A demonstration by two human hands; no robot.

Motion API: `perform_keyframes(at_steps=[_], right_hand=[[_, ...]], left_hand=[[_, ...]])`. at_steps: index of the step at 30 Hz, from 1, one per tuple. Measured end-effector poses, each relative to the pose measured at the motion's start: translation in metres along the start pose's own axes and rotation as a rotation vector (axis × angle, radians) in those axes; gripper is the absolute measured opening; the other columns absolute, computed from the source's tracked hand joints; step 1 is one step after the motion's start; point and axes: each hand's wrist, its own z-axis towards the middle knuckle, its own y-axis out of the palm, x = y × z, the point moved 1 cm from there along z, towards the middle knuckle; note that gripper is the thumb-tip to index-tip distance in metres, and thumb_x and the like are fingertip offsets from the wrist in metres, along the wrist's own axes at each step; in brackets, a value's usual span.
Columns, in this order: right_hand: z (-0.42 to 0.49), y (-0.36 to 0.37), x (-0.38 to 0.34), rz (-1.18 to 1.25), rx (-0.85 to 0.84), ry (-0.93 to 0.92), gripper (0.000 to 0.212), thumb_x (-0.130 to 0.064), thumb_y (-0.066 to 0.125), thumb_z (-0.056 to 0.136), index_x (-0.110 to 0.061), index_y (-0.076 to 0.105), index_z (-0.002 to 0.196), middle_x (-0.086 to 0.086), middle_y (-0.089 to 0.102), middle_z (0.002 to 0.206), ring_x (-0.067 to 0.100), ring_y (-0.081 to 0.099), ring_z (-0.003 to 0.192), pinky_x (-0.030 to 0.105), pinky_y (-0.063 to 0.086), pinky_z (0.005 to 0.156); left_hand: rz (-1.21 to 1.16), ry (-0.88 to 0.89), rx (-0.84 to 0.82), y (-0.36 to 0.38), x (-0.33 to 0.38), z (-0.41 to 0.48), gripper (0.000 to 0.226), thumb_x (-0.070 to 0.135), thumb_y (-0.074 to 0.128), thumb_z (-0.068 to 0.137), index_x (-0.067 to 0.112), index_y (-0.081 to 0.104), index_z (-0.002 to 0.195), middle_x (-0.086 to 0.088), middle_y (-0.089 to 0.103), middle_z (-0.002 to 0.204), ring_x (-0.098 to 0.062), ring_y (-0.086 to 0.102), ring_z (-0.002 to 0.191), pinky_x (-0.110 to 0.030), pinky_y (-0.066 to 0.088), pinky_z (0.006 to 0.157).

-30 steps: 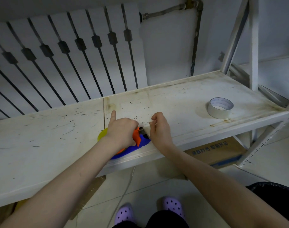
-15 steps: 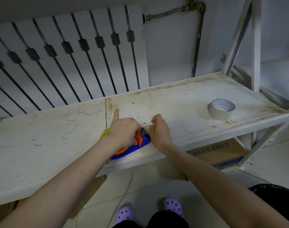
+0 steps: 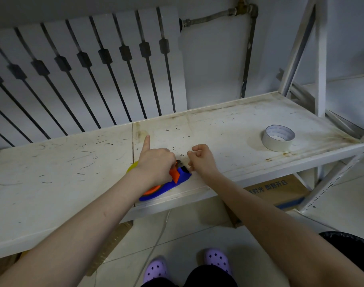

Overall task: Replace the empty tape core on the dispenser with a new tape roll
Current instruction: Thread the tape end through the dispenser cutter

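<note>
A blue, orange and yellow tape dispenser (image 3: pixel 166 186) lies near the front edge of the white shelf (image 3: pixel 73 179). My left hand (image 3: pixel 156 164) presses down on top of it, index finger pointing away, and hides most of its wheel. My right hand (image 3: pixel 202 160) has its fingers curled at the dispenser's front end, by the dark cutter; whether it pinches tape there I cannot tell. A white tape roll (image 3: pixel 278 137) lies flat on the shelf far to the right, away from both hands.
A white radiator (image 3: pixel 83 69) and a pipe (image 3: pixel 247 50) stand behind the shelf. A shelf upright (image 3: pixel 320 59) rises at the right. Under the shelf lies a cardboard box (image 3: pixel 278 191). Purple shoes (image 3: pixel 216 259) stand on the tiled floor.
Both hands stay on the dispenser. My right hand has lifted slightly from its front end, and the view has shifted a little.
</note>
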Motion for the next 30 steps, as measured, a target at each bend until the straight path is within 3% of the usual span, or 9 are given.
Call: perform_keyframes(at_steps=[5, 8, 13, 21, 25, 30], right_hand=[[-0.003, -0.002, -0.003, -0.042, -0.136, 0.010, 0.051, -0.010, 0.073, 0.074, -0.009, 0.045, 0.117, -0.002, 0.049, 0.081, 0.010, 0.053, 0.070, 0.029, 0.050, 0.070], [-0.001, -0.001, -0.003, -0.012, -0.122, 0.011, 0.054, -0.006, 0.072, 0.073, -0.007, 0.045, 0.119, -0.001, 0.048, 0.083, 0.009, 0.052, 0.072, 0.024, 0.049, 0.067], [0.001, 0.004, -0.004, -0.023, -0.085, 0.017, 0.054, -0.008, 0.073, 0.072, -0.011, 0.045, 0.118, 0.002, 0.049, 0.094, 0.016, 0.054, 0.085, 0.030, 0.052, 0.074], [-0.003, 0.003, -0.003, -0.142, -0.069, -0.094, 0.051, -0.012, 0.072, 0.075, -0.012, 0.045, 0.119, 0.004, 0.051, 0.102, 0.006, 0.050, 0.074, 0.016, 0.045, 0.063], [-0.007, -0.001, -0.003, -0.105, -0.050, -0.098, 0.049, -0.005, 0.069, 0.077, -0.008, 0.045, 0.120, 0.005, 0.050, 0.101, 0.005, 0.050, 0.069, 0.015, 0.045, 0.064], [-0.011, -0.005, -0.001, -0.018, -0.036, -0.050, 0.045, -0.004, 0.065, 0.080, -0.008, 0.044, 0.121, 0.003, 0.048, 0.098, 0.006, 0.050, 0.074, 0.024, 0.049, 0.069]], left_hand=[[0.012, -0.004, -0.018, -0.003, 0.003, 0.004, 0.018, 0.033, 0.059, 0.078, 0.023, 0.070, 0.089, 0.001, 0.061, 0.096, -0.020, 0.062, 0.093, -0.059, 0.000, 0.114], [0.004, -0.013, 0.001, -0.005, 0.004, 0.007, 0.016, 0.033, 0.055, 0.081, 0.021, 0.067, 0.082, 0.000, 0.061, 0.094, -0.021, 0.062, 0.091, -0.058, 0.001, 0.115], [-0.023, -0.062, -0.009, -0.002, 0.003, 0.010, 0.019, 0.028, 0.053, 0.083, 0.020, 0.070, 0.082, 0.000, 0.060, 0.093, -0.022, 0.062, 0.091, -0.057, 0.004, 0.115], [-0.001, -0.095, -0.041, 0.000, 0.011, 0.012, 0.007, 0.028, 0.060, 0.081, 0.021, 0.058, 0.080, -0.004, 0.057, 0.101, -0.026, 0.060, 0.099, -0.057, 0.013, 0.114], [-0.033, -0.109, -0.048, -0.002, 0.008, 0.009, 0.024, 0.036, 0.065, 0.078, 0.018, 0.066, 0.093, -0.004, 0.059, 0.105, -0.026, 0.060, 0.103, -0.056, 0.015, 0.114], [-0.145, -0.111, -0.066, -0.002, 0.000, 0.007, 0.043, 0.049, 0.071, 0.071, 0.019, 0.067, 0.103, -0.002, 0.062, 0.110, -0.023, 0.057, 0.111, -0.055, 0.015, 0.114]])
